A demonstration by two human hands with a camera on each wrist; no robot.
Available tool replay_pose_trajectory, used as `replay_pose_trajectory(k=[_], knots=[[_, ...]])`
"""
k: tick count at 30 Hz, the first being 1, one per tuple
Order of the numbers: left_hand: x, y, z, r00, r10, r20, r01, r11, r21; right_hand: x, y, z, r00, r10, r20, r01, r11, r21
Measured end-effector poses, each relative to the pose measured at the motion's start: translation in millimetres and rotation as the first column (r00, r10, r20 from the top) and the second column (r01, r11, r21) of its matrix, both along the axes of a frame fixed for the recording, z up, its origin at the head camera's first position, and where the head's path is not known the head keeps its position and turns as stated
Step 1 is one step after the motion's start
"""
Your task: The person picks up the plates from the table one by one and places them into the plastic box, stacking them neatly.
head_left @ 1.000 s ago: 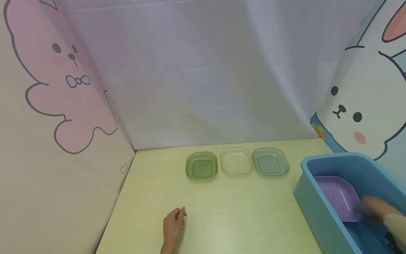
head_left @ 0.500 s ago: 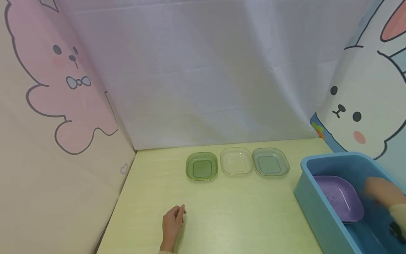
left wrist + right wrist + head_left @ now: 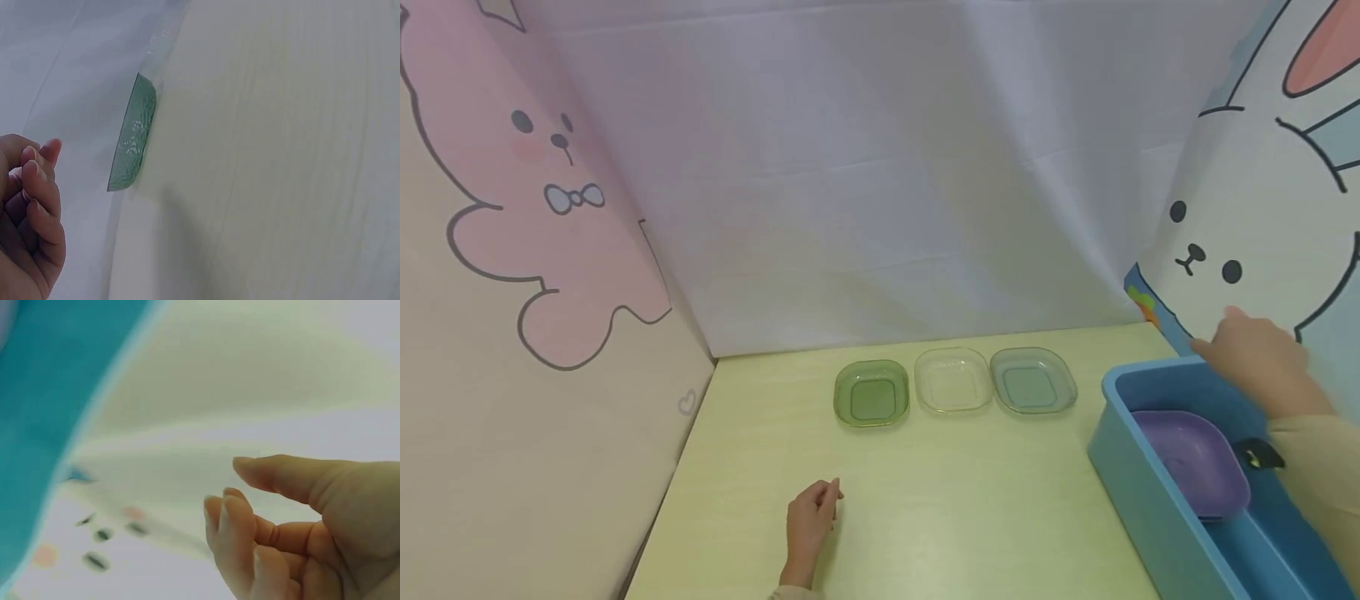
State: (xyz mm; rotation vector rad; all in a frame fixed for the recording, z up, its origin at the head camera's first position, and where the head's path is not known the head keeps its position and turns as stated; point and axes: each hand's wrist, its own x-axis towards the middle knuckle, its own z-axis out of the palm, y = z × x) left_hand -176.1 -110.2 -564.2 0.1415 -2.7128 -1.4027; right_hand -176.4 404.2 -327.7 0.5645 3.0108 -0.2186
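My right hand (image 3: 1255,358) is above the far rim of a blue plastic bin (image 3: 1138,500). In the right wrist view its thumb stands apart from the bent fingers (image 3: 231,531), with nothing between them. Inside the bin lies a purple square plate (image 3: 1198,467), seemingly stacked on another. My left hand (image 3: 810,525) hovers over or rests at the near table, fingers loosely curled and holding nothing. Beyond it, a green glass dish (image 3: 871,393), a clear dish (image 3: 953,381) and a pale blue-green dish (image 3: 1033,381) stand in a row.
The light wooden table (image 3: 970,500) ends at a white cloth wall (image 3: 880,208) behind the dishes. Side walls carry a pink cartoon animal (image 3: 587,267) and a white rabbit (image 3: 1262,208). A black device (image 3: 1258,454) sits at the right wrist.
My right hand has moved from beside the purple plate up to the bin's far rim. The left hand has barely moved, and the head view has shifted slightly.
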Motion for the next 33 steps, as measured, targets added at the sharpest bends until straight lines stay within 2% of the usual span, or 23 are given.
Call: replay_pose_trajectory(k=[4, 9, 15, 19, 22, 24, 28, 31, 33], knots=[[-0.2, 3.3, 1.4, 1.0, -0.011, -0.01, 0.011, 1.0, 0.011, -15.4, -29.5, 20.6, 0.995, 0.08, -0.056, -0.083, 0.995, -0.049], [0.5, 5.9, 2.1, 0.999, -0.026, -0.024, 0.026, 1.0, -0.001, -29.7, -58.2, 29.8, 0.976, 0.155, -0.151, -0.172, 0.979, -0.108], [-2.1, 8.0, 6.7, 1.0, -0.021, -0.022, 0.02, 1.0, -0.015, -45.1, -95.4, 28.1, 0.957, 0.178, -0.228, -0.222, 0.957, -0.186], [-6.1, 10.6, 8.3, 1.0, -0.026, -0.015, 0.026, 0.999, -0.018, -52.8, -123.9, 17.1, 0.934, 0.161, -0.318, -0.25, 0.932, -0.263], [-7.7, 12.4, 8.7, 0.999, -0.037, -0.03, 0.036, 0.999, -0.014, -56.8, -143.4, -3.4, 0.922, 0.145, -0.359, -0.281, 0.888, -0.363], [-8.5, 13.8, 8.2, 0.999, -0.036, -0.032, 0.036, 0.999, -0.006, -58.4, -155.4, -25.0, 0.923, 0.129, -0.361, -0.289, 0.852, -0.436], [-10.3, 17.0, 4.8, 0.999, -0.036, -0.007, 0.036, 0.999, 0.004, -56.4, -175.7, -82.0, 0.927, 0.059, -0.371, -0.265, 0.802, -0.536], [-10.0, 19.7, 3.0, 0.999, -0.046, 0.013, 0.046, 0.999, 0.01, -45.3, -186.2, -126.1, 0.932, -0.013, -0.362, -0.222, 0.769, -0.599], [-9.7, 21.5, 2.3, 0.999, -0.048, 0.021, 0.047, 0.999, 0.008, -35.0, -192.4, -150.4, 0.945, -0.036, -0.326, -0.194, 0.741, -0.643]])
